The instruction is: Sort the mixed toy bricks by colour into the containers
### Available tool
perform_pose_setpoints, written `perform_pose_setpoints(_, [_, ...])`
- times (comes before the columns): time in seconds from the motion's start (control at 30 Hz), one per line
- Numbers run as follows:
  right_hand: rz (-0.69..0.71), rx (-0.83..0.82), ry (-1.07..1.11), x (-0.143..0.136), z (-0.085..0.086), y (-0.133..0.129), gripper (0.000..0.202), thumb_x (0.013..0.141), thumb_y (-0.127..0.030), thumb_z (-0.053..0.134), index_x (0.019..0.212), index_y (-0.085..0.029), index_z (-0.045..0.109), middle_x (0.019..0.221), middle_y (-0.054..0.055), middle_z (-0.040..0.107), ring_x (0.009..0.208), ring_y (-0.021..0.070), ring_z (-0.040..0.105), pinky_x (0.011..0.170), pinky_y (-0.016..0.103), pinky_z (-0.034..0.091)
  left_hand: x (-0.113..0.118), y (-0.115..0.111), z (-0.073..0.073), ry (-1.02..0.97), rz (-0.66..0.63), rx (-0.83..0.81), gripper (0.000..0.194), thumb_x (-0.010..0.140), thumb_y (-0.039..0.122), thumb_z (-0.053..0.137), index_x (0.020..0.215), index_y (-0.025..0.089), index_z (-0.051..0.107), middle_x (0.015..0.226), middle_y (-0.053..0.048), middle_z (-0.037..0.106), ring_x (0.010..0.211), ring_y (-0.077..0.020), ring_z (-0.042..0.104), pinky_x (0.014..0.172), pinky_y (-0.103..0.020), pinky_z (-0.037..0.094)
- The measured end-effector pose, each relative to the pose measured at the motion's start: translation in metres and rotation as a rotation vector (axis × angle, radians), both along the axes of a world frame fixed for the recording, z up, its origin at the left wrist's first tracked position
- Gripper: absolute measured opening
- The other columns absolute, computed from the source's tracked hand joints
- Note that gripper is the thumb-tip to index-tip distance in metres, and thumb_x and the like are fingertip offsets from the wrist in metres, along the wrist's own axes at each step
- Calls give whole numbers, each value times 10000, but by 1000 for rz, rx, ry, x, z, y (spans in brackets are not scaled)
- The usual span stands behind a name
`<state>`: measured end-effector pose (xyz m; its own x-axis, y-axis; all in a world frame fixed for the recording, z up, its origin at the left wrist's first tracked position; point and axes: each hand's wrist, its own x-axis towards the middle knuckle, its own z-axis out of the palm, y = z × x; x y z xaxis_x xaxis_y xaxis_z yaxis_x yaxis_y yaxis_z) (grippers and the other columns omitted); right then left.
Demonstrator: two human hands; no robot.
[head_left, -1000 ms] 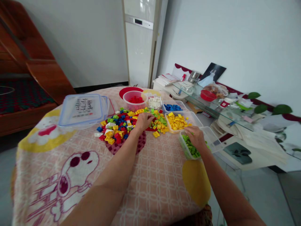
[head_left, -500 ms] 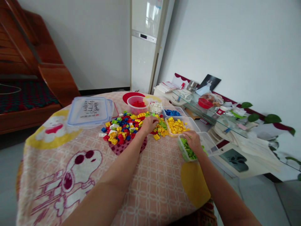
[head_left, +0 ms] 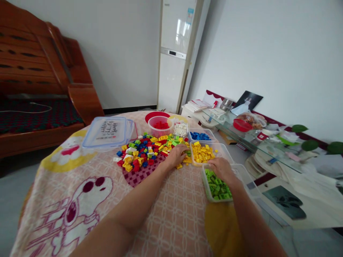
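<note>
My left hand (head_left: pixel 176 156) is at the right edge of a mixed pile of toy building bricks (head_left: pixel 150 151), its fingers drawn together among yellow and green pieces. What they pinch, if anything, is too small to make out. My right hand (head_left: pixel 222 168) is over a clear plastic container of green bricks (head_left: pixel 217 186), near its far rim, fingers curled together; their tips are partly hidden. Just beyond stands a clear container of yellow bricks (head_left: pixel 203 153). Behind that is a container of blue bricks (head_left: pixel 200 136).
A round tub (head_left: pixel 160 131) of red bricks and a heap of white bricks (head_left: pixel 180 128) sit at the back. Stacked lids (head_left: pixel 105 132) lie at left on the patterned tablecloth (head_left: pixel 171 214). A cluttered glass shelf (head_left: pixel 252 142) stands right of the table.
The view has shifted, so the table items appear lower and slightly right. My left hand has moved right along the pile's edge, closer to the yellow container. My right hand stays over the green bricks.
</note>
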<state>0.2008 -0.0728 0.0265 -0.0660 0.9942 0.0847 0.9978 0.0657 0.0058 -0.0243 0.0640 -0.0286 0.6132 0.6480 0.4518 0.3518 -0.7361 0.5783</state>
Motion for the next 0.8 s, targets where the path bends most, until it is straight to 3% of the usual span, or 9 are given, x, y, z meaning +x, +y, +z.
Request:
perform_pose_setpoints(0.1, [80, -139, 25, 1, 22, 13, 284, 826, -68, 565, 672, -207, 759, 730, 65, 743, 697, 181, 640, 655, 268, 385, -2, 0, -2, 4, -3, -1, 312, 847, 125, 588, 1105, 187, 753, 1232, -116, 717, 1195, -244, 651, 1093, -395, 509])
perform_pose_setpoints(0.2, [131, -189, 54, 3, 31, 20, 277, 771, -46, 571, 595, -192, 727, 656, 56, 710, 624, 158, 583, 603, 272, 328, -3, 1, -5, -1, 14, -4, 301, 860, 142, 586, 1109, 183, 750, 1260, -119, 707, 1210, -239, 645, 1101, -391, 500])
perform_pose_setpoints(0.47, [146, -110, 268, 10, 18, 15, 260, 837, -146, 568, 634, -170, 729, 639, 30, 695, 615, 134, 555, 619, 256, 320, -4, 4, -5, -12, 30, -11, 291, 870, 164, 584, 1110, 184, 748, 1240, -123, 711, 1204, -238, 650, 1090, -391, 506])
perform_pose_setpoints(0.8, [43, -124, 331, 3, 19, 15, 255, 842, -207, 596, 613, -164, 698, 590, 17, 645, 591, 137, 531, 587, 261, 304, -2, -1, -3, -55, 62, -13, 152, 823, 134, 639, 944, 178, 720, 1111, -106, 733, 1124, -231, 669, 1040, -389, 519])
